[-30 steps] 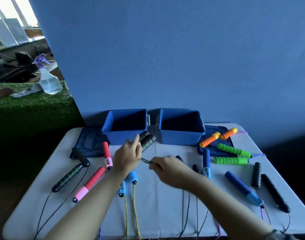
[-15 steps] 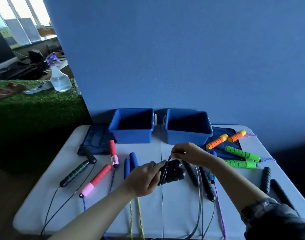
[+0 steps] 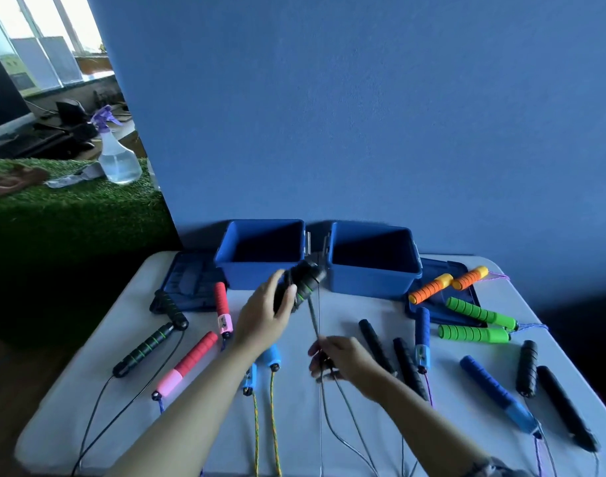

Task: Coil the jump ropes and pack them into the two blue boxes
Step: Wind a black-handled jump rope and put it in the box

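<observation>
The pair of black handles with green rings is gripped in the left hand, fingers curled round them, and has been lifted up and away from the body since half a second ago, when it was held low over the middle of the white table. It is now held just in front of the gap between the two open blue boxes. The right hand, which was then up near the handles, has been drawn back toward the near edge, and the grey cord is pinched in its curled fingers; the cord is stretched taut between the two hands, and its slack trails off the near edge.

From this it is judged that one turn of cord is being paid out for winding round the handles, so the coiling of this rope is under way and not finished. The left blue box and the right blue box, at the far side of the table, both appear empty, so nothing has been packed.

The other ropes lie uncoiled on the table: red-and-pink handles at the left, green foam handles and orange handles at the right.
</observation>
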Demonstrator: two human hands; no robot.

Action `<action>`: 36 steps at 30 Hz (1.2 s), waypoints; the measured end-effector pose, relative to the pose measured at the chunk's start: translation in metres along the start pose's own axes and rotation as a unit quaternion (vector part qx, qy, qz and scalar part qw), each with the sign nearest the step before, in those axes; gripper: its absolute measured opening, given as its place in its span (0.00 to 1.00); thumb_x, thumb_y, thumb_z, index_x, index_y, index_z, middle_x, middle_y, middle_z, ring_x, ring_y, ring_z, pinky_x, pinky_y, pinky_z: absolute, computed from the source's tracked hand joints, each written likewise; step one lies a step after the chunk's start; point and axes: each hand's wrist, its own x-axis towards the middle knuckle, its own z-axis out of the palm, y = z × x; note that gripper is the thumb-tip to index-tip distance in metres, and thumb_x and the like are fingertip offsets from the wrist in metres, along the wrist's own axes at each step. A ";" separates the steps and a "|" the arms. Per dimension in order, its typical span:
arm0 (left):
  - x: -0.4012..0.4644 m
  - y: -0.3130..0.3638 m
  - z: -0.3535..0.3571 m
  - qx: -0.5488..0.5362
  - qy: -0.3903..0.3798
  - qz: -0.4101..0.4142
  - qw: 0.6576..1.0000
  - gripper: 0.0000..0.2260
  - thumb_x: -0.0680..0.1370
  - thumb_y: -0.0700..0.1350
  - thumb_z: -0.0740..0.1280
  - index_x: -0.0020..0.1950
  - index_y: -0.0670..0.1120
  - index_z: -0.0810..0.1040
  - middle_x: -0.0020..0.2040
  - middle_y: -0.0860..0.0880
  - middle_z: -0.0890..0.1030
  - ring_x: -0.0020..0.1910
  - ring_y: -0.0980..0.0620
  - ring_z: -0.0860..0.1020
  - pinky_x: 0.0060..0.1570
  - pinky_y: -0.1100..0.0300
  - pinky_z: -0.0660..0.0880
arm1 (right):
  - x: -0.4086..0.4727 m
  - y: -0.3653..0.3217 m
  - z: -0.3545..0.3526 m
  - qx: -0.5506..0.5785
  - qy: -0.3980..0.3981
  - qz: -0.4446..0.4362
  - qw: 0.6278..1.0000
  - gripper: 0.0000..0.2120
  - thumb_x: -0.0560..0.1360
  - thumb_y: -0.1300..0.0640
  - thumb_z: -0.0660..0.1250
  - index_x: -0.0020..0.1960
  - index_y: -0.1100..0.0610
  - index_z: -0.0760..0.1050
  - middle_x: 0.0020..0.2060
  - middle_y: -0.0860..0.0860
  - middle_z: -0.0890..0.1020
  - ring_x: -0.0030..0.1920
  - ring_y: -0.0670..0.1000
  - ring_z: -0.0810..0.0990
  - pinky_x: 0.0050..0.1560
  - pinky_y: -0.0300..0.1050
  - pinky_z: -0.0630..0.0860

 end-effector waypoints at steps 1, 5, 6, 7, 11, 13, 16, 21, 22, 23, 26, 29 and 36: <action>0.006 -0.002 0.000 0.008 0.013 -0.034 0.999 0.29 0.78 0.63 0.55 0.70 0.45 0.70 0.62 0.44 0.78 0.62 0.44 0.76 0.57 0.52 0.73 | -0.003 0.001 0.008 -0.015 -0.013 0.011 1.000 0.14 0.82 0.57 0.52 0.43 0.60 0.72 0.29 0.55 0.80 0.30 0.50 0.79 0.33 0.39 0.77; 0.023 -0.006 -0.002 0.139 0.007 -0.101 0.985 0.35 0.75 0.67 0.45 0.69 0.44 0.70 0.55 0.39 0.79 0.55 0.38 0.77 0.54 0.48 0.69 | -0.012 0.003 0.036 -0.129 -0.026 0.005 0.991 0.09 0.80 0.60 0.52 0.43 0.58 0.68 0.26 0.53 0.77 0.30 0.55 0.77 0.31 0.42 0.69; 0.024 -0.007 -0.002 0.175 -0.013 -0.121 0.977 0.34 0.77 0.67 0.46 0.69 0.44 0.69 0.55 0.39 0.78 0.55 0.37 0.77 0.53 0.49 0.70 | -0.015 0.001 0.039 -0.203 -0.006 -0.019 0.979 0.09 0.80 0.58 0.53 0.44 0.58 0.69 0.30 0.54 0.77 0.32 0.55 0.75 0.34 0.44 0.69; 0.024 -0.009 -0.001 0.196 -0.035 -0.143 0.969 0.30 0.79 0.64 0.50 0.70 0.44 0.68 0.56 0.38 0.78 0.56 0.37 0.76 0.53 0.50 0.70 | -0.019 -0.005 0.038 -0.283 0.016 -0.052 0.957 0.09 0.80 0.55 0.54 0.45 0.58 0.69 0.34 0.56 0.76 0.34 0.56 0.74 0.36 0.45 0.68; 0.006 -0.018 0.008 0.251 -0.080 -0.035 0.964 0.23 0.79 0.59 0.52 0.63 0.46 0.74 0.42 0.38 0.78 0.39 0.37 0.81 0.35 0.53 0.74 | -0.032 -0.047 0.011 -0.436 0.062 -0.147 0.886 0.12 0.80 0.51 0.54 0.47 0.56 0.72 0.42 0.59 0.80 0.41 0.60 0.77 0.41 0.49 0.74; -0.005 -0.025 0.014 0.287 -0.096 0.044 0.952 0.21 0.77 0.57 0.52 0.57 0.47 0.76 0.34 0.42 0.75 0.28 0.40 0.78 0.24 0.57 0.70 | -0.028 -0.061 -0.008 -0.473 0.070 -0.156 0.865 0.09 0.79 0.53 0.55 0.45 0.52 0.71 0.41 0.55 0.80 0.41 0.59 0.77 0.41 0.49 0.74; -0.016 -0.027 0.018 0.283 -0.106 0.123 0.945 0.17 0.77 0.57 0.53 0.60 0.50 0.70 0.36 0.45 0.75 0.30 0.42 0.78 0.25 0.56 0.71 | -0.019 -0.067 -0.027 -0.483 0.072 -0.154 0.859 0.07 0.77 0.55 0.56 0.43 0.50 0.71 0.42 0.54 0.80 0.43 0.59 0.77 0.43 0.50 0.75; -0.034 -0.021 0.017 0.246 -0.113 0.199 0.942 0.18 0.78 0.56 0.54 0.64 0.52 0.70 0.39 0.49 0.77 0.34 0.46 0.79 0.29 0.58 0.70 | 0.002 -0.067 -0.049 -0.452 0.060 -0.142 0.879 0.09 0.79 0.54 0.56 0.43 0.49 0.73 0.43 0.50 0.80 0.46 0.54 0.77 0.50 0.51 0.76; -0.037 -0.017 0.016 0.241 -0.115 0.217 0.939 0.18 0.78 0.55 0.55 0.64 0.51 0.71 0.38 0.50 0.77 0.33 0.48 0.78 0.28 0.59 0.68 | 0.004 -0.068 -0.052 -0.444 0.054 -0.143 0.883 0.10 0.79 0.56 0.57 0.42 0.48 0.73 0.42 0.48 0.79 0.46 0.53 0.77 0.50 0.49 0.75; -0.040 -0.014 0.014 0.231 -0.122 0.227 0.938 0.18 0.78 0.55 0.56 0.64 0.51 0.72 0.39 0.51 0.77 0.33 0.49 0.78 0.28 0.60 0.67 | 0.006 -0.068 -0.055 -0.439 0.045 -0.142 0.886 0.10 0.79 0.57 0.57 0.42 0.48 0.73 0.42 0.46 0.78 0.46 0.51 0.77 0.49 0.46 0.74; -0.044 -0.009 0.006 0.170 -0.138 0.248 0.944 0.19 0.79 0.54 0.56 0.67 0.49 0.73 0.41 0.52 0.77 0.37 0.52 0.76 0.33 0.61 0.61 | 0.011 -0.067 -0.064 -0.426 0.020 -0.147 0.892 0.10 0.79 0.58 0.58 0.44 0.50 0.76 0.42 0.44 0.79 0.45 0.45 0.75 0.45 0.36 0.69; -0.043 0.000 -0.003 0.074 -0.134 0.223 0.963 0.19 0.80 0.54 0.54 0.69 0.49 0.71 0.44 0.53 0.78 0.41 0.57 0.74 0.38 0.66 0.59 | 0.016 -0.060 -0.069 -0.355 0.016 -0.163 0.920 0.08 0.79 0.58 0.62 0.43 0.52 0.78 0.35 0.42 0.77 0.36 0.38 0.73 0.40 0.30 0.68; -0.030 0.011 -0.001 -0.029 -0.058 0.101 0.993 0.20 0.78 0.61 0.53 0.68 0.59 0.66 0.58 0.53 0.79 0.58 0.55 0.77 0.57 0.54 0.74 | 0.017 -0.034 -0.038 -0.023 0.032 -0.065 0.997 0.13 0.79 0.68 0.56 0.39 0.60 0.73 0.26 0.52 0.78 0.27 0.48 0.76 0.33 0.41 0.73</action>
